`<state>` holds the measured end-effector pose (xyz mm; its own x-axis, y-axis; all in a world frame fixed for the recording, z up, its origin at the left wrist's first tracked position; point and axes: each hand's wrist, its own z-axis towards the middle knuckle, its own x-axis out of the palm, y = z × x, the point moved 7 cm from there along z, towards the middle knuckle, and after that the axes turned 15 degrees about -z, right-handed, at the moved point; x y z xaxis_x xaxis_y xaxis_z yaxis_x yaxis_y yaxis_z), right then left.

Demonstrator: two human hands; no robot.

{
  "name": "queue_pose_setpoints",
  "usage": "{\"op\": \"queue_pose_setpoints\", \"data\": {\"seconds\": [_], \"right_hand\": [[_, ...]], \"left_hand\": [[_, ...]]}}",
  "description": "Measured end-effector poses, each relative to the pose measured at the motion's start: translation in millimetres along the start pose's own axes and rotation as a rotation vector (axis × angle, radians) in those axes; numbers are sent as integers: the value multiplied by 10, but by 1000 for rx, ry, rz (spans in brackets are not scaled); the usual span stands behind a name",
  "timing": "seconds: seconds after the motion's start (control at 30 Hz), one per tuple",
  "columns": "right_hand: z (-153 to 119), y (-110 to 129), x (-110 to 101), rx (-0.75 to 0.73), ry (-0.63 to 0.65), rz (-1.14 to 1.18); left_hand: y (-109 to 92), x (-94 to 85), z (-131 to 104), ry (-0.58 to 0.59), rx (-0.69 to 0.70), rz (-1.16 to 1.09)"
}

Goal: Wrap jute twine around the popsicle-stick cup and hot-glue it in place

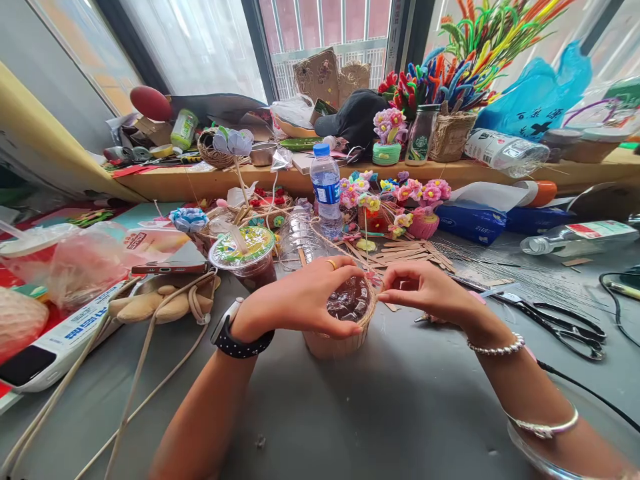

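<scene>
The pot (337, 343) with dark, glossy contents is standing near the middle of the tabletop (400, 413), and the left hand (305, 293) is spanning its mouth, the fingers curving over the far rim and the thumb lying along the near rim. That grasp is looking light, so a sideways pull from the right could be turning or tipping the pot. The right hand (425, 287) is hovering just beside the right of the rim, thumb and forefinger pressing tip to tip; whether a fine strand is lying between them, I cannot tell. If one is, a hard tug could be lifting the twine (371, 308) off the rim or snapping something delicate.

A pointed tip (421, 320) is poking out below the right hand, and a black cord (590, 397) is running toward the tabletop's right edge. If the two are belonging to one heated tool, a dropping wrist could be touching something hot, and a snagged cord could be dragging it. The scissors (560, 320) are lying near the right forearm, where a backward sweep could be knocking them.

The lidded drink cup (243, 253) is standing just beyond the left wrist; a quick withdrawal of that arm could be toppling it. Loose wooden sticks (415, 257) behind the hands are leaving little room for shifting the pot toward the far edge.
</scene>
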<state>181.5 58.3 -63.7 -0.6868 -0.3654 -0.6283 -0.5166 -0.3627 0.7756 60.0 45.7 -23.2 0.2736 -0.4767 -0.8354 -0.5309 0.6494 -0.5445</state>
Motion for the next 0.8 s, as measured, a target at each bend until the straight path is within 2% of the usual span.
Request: {"op": "queue_pose_setpoints", "data": {"seconds": [0.2, 0.4, 0.8], "right_hand": [[-10, -1, 17, 17, 41, 20], [-14, -20, 24, 37, 71, 58], [-12, -96, 31, 141, 45, 99]], "left_hand": [[0, 8, -25, -21, 11, 11], [30, 31, -5, -38, -50, 19], [-23, 34, 13, 19, 39, -24]]}}
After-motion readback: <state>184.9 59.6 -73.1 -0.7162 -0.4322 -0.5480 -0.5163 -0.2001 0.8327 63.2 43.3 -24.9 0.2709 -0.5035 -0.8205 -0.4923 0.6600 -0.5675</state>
